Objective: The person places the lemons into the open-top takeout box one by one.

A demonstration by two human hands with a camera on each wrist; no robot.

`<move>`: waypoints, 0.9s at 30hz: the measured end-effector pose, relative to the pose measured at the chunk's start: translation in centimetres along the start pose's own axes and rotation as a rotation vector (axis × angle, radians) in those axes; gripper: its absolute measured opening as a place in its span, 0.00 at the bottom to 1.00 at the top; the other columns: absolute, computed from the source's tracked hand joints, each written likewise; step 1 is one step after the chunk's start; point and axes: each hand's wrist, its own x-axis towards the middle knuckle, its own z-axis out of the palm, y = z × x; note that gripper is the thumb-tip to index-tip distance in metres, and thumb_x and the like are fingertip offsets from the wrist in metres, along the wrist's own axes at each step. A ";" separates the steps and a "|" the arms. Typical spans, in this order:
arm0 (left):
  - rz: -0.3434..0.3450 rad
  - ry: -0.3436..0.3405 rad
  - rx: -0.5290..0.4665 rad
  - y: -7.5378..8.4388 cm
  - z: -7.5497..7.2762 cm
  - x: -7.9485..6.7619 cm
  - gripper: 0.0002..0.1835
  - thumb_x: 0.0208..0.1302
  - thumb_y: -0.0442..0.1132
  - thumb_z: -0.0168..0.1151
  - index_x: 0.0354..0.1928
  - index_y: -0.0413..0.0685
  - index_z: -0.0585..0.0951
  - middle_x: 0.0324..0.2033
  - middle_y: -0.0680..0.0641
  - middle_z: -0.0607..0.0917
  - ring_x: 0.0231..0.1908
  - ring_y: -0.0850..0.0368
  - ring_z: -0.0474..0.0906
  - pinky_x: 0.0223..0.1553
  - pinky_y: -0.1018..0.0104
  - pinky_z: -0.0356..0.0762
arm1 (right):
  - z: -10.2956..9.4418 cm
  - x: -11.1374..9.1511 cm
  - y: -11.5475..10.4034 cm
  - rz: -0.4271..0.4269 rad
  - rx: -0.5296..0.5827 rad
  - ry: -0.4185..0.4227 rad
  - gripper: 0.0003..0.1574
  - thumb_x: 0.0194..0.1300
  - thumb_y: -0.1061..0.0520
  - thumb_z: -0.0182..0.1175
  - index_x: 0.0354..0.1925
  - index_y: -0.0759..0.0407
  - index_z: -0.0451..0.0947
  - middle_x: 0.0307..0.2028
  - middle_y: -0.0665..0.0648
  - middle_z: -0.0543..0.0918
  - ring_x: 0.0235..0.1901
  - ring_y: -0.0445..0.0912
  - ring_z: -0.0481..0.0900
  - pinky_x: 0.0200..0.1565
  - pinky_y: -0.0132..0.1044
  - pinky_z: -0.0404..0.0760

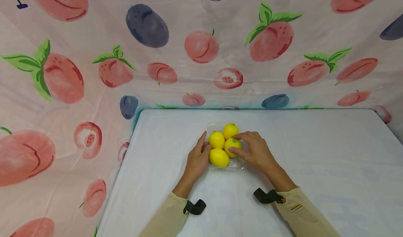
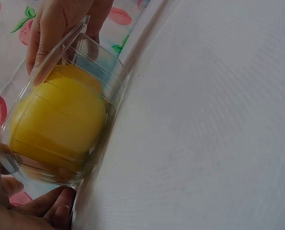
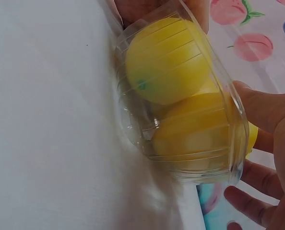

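Note:
Several yellow lemons [image 1: 219, 158] sit in a clear plastic container [image 1: 234, 165] on the table. My left hand [image 1: 197, 160] holds the container's left side, thumb near the rim; in the left wrist view only part of this hand [image 2: 25, 211] shows, at lower left. From the right, my right hand [image 1: 257, 151] reaches over the rim and pinches the right-hand lemon [image 1: 233, 146] between thumb and index finger. In the right wrist view the lemons [image 3: 166, 62] show through the ribbed wall, with the right hand [image 3: 277, 139] beside the rim.
A white-covered table [image 1: 315, 153] extends around the container. Behind it and at the left hangs a pink cloth [image 1: 176, 27] printed with fruit. Black wrist mounts [image 1: 195, 207] sit at both sleeve cuffs.

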 end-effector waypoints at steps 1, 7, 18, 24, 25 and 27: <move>0.001 0.000 -0.002 0.0 0.0 0.0 0.30 0.79 0.51 0.48 0.78 0.76 0.59 0.65 0.49 0.79 0.62 0.53 0.75 0.70 0.48 0.68 | 0.0 0.0 0.0 -0.003 0.002 0.000 0.31 0.61 0.42 0.73 0.57 0.55 0.83 0.54 0.59 0.86 0.58 0.58 0.76 0.61 0.61 0.72; 0.034 0.010 -0.003 -0.2 -0.1 0.0 0.29 0.79 0.50 0.47 0.79 0.72 0.59 0.61 0.50 0.81 0.57 0.53 0.75 0.67 0.48 0.69 | 0.0 0.0 0.0 -0.026 0.017 0.000 0.30 0.62 0.42 0.72 0.56 0.56 0.83 0.53 0.58 0.87 0.58 0.59 0.77 0.61 0.61 0.73; 0.026 -0.003 -0.014 -0.1 -0.3 -0.2 0.29 0.79 0.51 0.47 0.79 0.74 0.59 0.67 0.50 0.77 0.64 0.53 0.72 0.72 0.47 0.64 | 0.1 -0.2 -0.1 -0.018 -0.023 0.006 0.30 0.61 0.41 0.72 0.56 0.55 0.84 0.54 0.58 0.87 0.58 0.60 0.77 0.58 0.64 0.73; 0.018 -0.007 -0.004 -0.3 -0.3 -0.2 0.29 0.79 0.53 0.47 0.79 0.75 0.59 0.73 0.50 0.72 0.73 0.55 0.66 0.75 0.47 0.60 | 0.2 -0.3 -0.1 -0.024 -0.057 -0.005 0.29 0.62 0.40 0.71 0.55 0.54 0.84 0.52 0.57 0.87 0.57 0.60 0.77 0.55 0.64 0.75; 0.021 -0.008 -0.002 -0.3 -0.3 -0.2 0.29 0.79 0.53 0.47 0.79 0.75 0.58 0.73 0.50 0.72 0.73 0.54 0.66 0.75 0.47 0.59 | 0.3 -0.3 -0.1 -0.024 -0.057 -0.006 0.29 0.62 0.40 0.71 0.55 0.54 0.84 0.52 0.57 0.87 0.57 0.60 0.77 0.55 0.64 0.75; 0.023 -0.010 0.001 -0.4 -0.3 -0.2 0.29 0.79 0.53 0.47 0.79 0.75 0.58 0.73 0.51 0.71 0.73 0.55 0.65 0.75 0.47 0.59 | 0.3 -0.3 -0.1 -0.025 -0.055 -0.007 0.29 0.62 0.40 0.71 0.55 0.55 0.84 0.52 0.57 0.87 0.57 0.60 0.77 0.55 0.64 0.75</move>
